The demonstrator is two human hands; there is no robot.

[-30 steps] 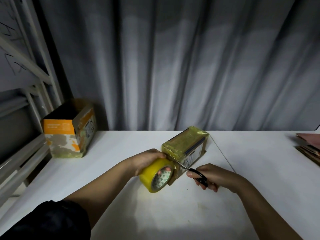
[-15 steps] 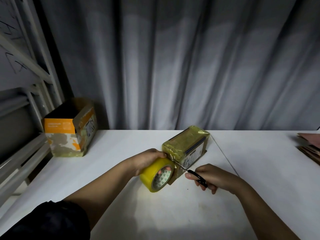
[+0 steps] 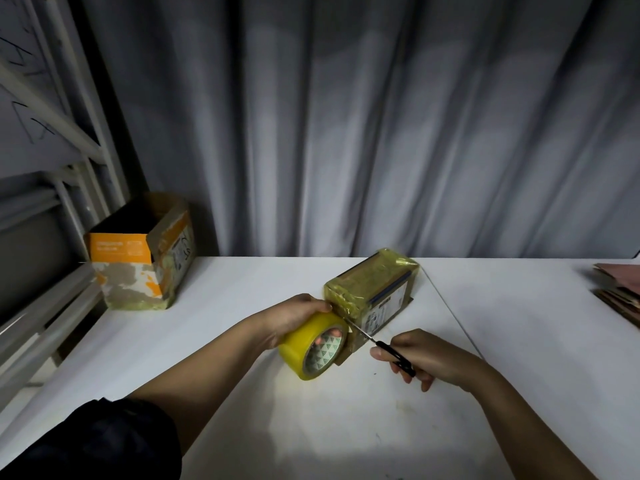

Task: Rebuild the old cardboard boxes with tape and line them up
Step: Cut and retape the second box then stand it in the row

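The left hand reaches in from the lower left, forearm bare below a dark sleeve, and grips a fat roll of yellow packing tape. Its fingers curl through the patterned core while the thumb lies over the top of the roll, which is tipped on edge and held just above the white desk, pressed close to the near end of a small cardboard box wrapped in yellow tape. That box lies on its side near the middle of the desk, its long axis running away to the right.

The right hand comes in from the lower right with the wrist low. Its fingers are curled round the black handles of a pair of scissors, whose thin blades point up and left to the gap between roll and box. Whether the blades are parted is too small to tell.

A second, open-topped cardboard box with an orange band and patchy tape stands upright at the far left corner of the desk, well apart from the first. A stack of flat brown cardboard lies at the right edge. Grey curtains hang behind.
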